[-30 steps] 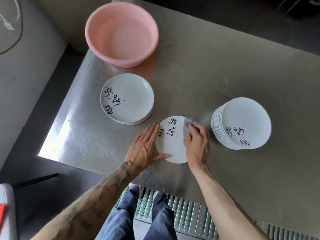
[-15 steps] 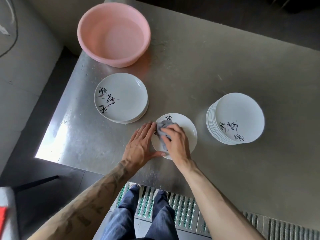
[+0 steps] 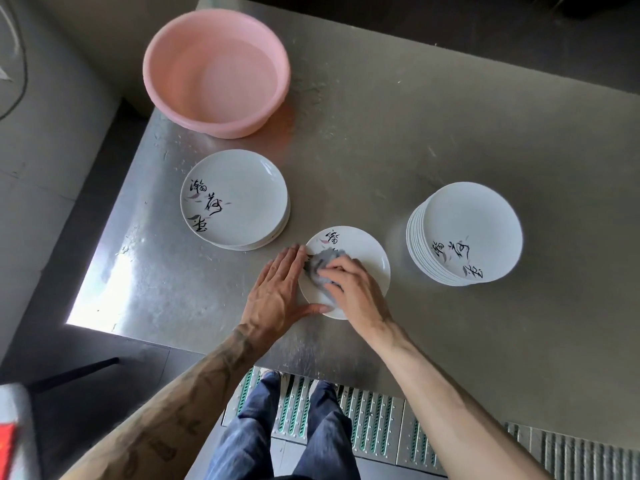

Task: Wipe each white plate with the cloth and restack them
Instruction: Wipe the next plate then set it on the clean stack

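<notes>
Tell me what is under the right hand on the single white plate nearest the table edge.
A crumpled grey cloth lies under the right hand, pressed on the white plate. Hand and cloth cover most of the plate's black lettering.

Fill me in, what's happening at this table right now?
A person is wiping one white plate lying on the steel table. The right hand presses a grey cloth onto its left part, while the left hand lies flat against the plate's left rim, steadying it. A tall stack of plates stands to the right, a low stack to the left, with a pink basin behind.
</notes>
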`<state>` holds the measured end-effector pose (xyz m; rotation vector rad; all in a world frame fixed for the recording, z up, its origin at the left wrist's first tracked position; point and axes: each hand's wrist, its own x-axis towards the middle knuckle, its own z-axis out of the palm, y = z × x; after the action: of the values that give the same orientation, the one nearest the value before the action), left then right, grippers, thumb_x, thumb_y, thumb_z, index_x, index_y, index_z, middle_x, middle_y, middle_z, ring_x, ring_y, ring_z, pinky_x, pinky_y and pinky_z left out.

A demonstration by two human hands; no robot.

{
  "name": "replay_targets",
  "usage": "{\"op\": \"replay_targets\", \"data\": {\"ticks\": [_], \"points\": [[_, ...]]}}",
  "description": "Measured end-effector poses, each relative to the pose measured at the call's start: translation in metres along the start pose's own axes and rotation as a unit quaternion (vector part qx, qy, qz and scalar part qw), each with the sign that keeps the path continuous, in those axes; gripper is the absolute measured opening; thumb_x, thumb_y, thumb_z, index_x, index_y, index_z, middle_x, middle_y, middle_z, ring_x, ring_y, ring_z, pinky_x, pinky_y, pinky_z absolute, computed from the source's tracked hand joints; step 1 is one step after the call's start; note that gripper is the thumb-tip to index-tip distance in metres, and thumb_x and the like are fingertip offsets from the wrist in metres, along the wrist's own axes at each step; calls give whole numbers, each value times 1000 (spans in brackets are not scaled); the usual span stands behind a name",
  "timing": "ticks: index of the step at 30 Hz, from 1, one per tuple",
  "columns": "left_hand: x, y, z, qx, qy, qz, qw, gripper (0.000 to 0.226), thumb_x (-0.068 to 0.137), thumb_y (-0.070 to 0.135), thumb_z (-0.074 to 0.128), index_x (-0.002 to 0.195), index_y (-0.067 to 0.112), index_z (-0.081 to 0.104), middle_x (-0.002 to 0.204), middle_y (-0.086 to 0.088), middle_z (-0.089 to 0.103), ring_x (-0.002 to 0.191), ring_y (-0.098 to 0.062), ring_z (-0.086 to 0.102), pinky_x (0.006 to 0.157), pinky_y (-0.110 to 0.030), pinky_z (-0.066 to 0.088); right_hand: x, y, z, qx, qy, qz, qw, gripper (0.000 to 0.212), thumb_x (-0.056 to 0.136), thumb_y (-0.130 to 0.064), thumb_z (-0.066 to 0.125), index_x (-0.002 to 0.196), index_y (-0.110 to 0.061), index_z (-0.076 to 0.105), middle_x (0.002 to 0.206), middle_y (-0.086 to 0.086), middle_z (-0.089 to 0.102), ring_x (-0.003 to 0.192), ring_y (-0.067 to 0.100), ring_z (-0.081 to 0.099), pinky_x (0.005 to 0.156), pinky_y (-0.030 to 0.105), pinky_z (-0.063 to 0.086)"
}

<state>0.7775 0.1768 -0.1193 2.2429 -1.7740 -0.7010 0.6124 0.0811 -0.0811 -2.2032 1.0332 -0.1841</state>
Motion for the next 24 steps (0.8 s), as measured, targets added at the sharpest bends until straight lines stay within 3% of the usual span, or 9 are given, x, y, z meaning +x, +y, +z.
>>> {"op": "replay_targets", "data": {"ticks": [5,8,10,14,20,24], "points": [[0,1,-2,-15,-2,-11,1000,130,67,98,49,164,21,9,171,2,13,157,-14,12,128,-37,15,17,27,-26,-78,95,73,990,36,86,1,69,120,-10,72,119,4,63,110,24,58,91,38,51],[0,2,-2,-16,-2,-13,1000,130,67,97,49,164,21,9,171,2,13,157,-15,12,128,-38,15,17,21,-20,-68,123,114,984,35,87,0,67,121,-11,72,121,5,63,110,26,58,92,36,50],[1,2,0,-4,-1,-13,1000,131,67,97,49,164,19,10,171,0,13,157,-16,12,128,-39,17,9,3,-5,-28,102,84,991,32,88,-3,69,117,-13,74,119,3,65,107,24,59,92,32,49],[2,1,1,4,1,-6,1000,130,68,93,54,164,15,14,170,-3,17,157,-18,15,127,-41,20,-9,-15,10,2,15,-12,1000,23,91,-8,71,113,-13,76,114,-1,66,101,22,60,88,37,53],[1,3,1,-17,-12,-24,1000,131,67,89,58,164,19,8,171,2,11,157,-12,7,128,-32,7,-18,-12,15,8,9,0,1000,27,90,-6,72,116,-14,75,115,-4,65,103,19,59,89,36,55],[1,2,-2,-15,-16,-11,1000,130,67,94,52,165,19,9,171,1,9,158,-14,8,128,-35,11,-18,-3,7,-25,0,-35,999,31,87,-6,73,114,-20,73,118,-8,62,105,15,58,83,36,57]]}}
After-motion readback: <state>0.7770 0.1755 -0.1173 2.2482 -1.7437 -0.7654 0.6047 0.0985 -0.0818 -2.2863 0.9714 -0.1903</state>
